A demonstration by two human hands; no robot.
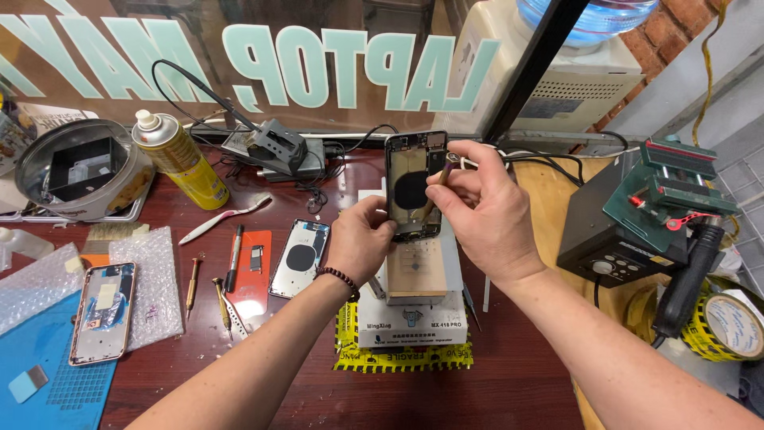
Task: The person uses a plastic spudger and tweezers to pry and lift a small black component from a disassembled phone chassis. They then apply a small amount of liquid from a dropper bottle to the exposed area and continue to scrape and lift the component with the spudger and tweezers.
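Observation:
My left hand (362, 239) grips the lower left edge of a black phone housing (414, 171), holding it upright over a small white heating platform (414, 314) that carries a wooden block (415, 275). My right hand (485, 211) pinches a thin brown-handled tool (440, 179) whose tip rests against the inside of the housing. A dark beaded bracelet sits on my left wrist.
On the dark red table lie a phone back cover (298, 256), an orange mat (253, 271) with a pen and screwdrivers, a white toothbrush (223, 217), a yellow spray can (181, 159), a phone frame (103, 312) on bubble wrap, a blue mat. A green vise (676, 187) and tape roll (732, 325) are right.

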